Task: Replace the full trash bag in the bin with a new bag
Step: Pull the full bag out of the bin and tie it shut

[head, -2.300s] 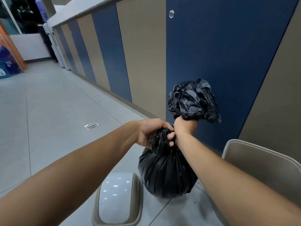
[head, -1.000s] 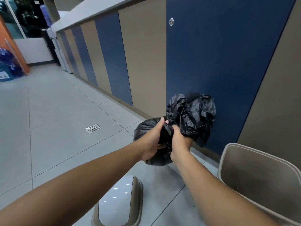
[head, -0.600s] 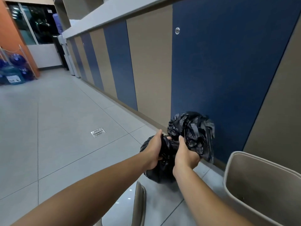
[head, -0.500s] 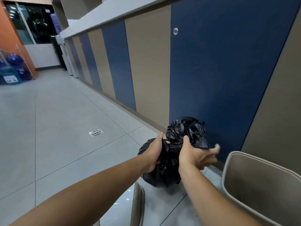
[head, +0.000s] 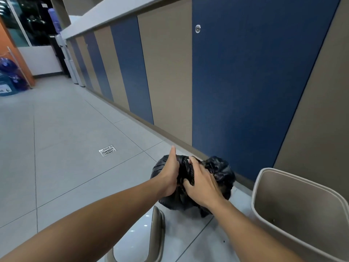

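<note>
Left hand [head: 171, 176] grips the gathered neck of the black bag [head: 221, 173], fingers wrapped round the twist, thumb stuck straight up. Right hand [head: 203, 183] lies over the top of the bag, fingers spread and curled into the plastic beside the neck, thumb tucked in against the twist; it holds the bag too. Hands are just beside each other, both on the bag top.

Both forearms bare, reaching forward and down from the lower edge of the view, converging at the bag.

Bag is full, rounded, crinkled and glossy, neck twisted, loose top bunched to the right of the hands. It is at floor [head: 75, 167] level near the base of the blue-and-tan cabinet [head: 255, 91]; can't tell if it rests on the tiles or is held just off them.

Bin [head: 294, 214] is to the right of the bag, tan, unlined inside. Its lid [head: 139, 241] lies on the floor under the forearms, near the bag. Floor drain [head: 107, 150] well off to the left.
</note>
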Motion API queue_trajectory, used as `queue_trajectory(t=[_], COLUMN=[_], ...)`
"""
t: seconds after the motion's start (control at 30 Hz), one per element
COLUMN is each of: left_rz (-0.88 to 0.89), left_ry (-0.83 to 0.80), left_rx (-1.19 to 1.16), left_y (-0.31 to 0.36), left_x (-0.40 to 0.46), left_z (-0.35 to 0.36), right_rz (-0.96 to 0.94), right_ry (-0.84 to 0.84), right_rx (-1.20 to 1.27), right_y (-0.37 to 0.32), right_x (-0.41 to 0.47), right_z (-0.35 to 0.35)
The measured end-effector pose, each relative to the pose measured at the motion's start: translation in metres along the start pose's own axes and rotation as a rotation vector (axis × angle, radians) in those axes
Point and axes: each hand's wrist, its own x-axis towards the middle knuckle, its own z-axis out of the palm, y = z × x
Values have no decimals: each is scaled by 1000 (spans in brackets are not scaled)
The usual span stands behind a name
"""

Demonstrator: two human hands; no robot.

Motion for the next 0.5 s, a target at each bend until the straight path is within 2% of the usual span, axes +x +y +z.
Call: queue_trajectory(t=[0.27,0.37,0.5], left_rz=[60,77,105], left_ry=[24,32,63], left_rx=[-87,-144,-170], left_y=[0,1,3], left_x=[2,4,5], left_z=[16,20,13], right_rz=[94,77,-29], right_ry=[184,178,264], right_rx=[-63,-74,-99], right_y=[-13,-11,-8], right_x=[5,3,3], right_z=[5,5,13])
